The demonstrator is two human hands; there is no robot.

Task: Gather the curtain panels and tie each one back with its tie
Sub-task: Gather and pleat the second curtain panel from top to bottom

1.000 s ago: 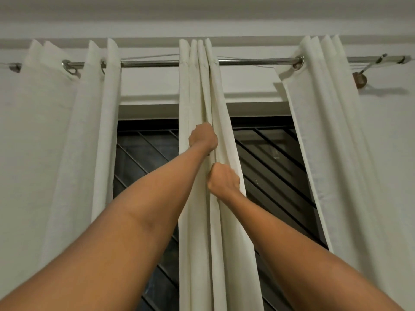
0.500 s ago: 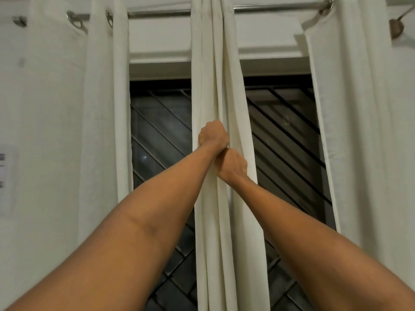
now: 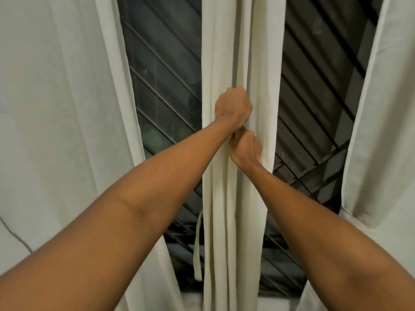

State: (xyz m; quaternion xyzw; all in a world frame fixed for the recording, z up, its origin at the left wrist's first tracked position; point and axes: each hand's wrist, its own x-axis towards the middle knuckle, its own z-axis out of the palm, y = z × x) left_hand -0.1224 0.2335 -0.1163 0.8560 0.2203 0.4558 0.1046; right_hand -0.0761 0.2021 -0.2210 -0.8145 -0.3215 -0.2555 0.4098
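A cream middle curtain panel (image 3: pixel 226 52) hangs gathered into narrow folds in front of the dark window. My left hand (image 3: pixel 232 106) is closed in a fist around its folds. Just below, touching it, my right hand (image 3: pixel 246 149) grips the same folds. A thin cream tie (image 3: pixel 197 254) dangles loose at the panel's left edge, lower down. A left curtain panel (image 3: pixel 56 108) and a right curtain panel (image 3: pixel 381 131) hang spread at the sides.
Behind the curtains is a dark window with a diagonal metal grille (image 3: pixel 166 70). A pale sill (image 3: pixel 193 299) runs along the bottom. A thin grey cord (image 3: pixel 15 234) lies against the left panel.
The view has tilted down, so the rod has left the frame. Both hands have slid down the middle panel, and the right hand has closed up under the left one.
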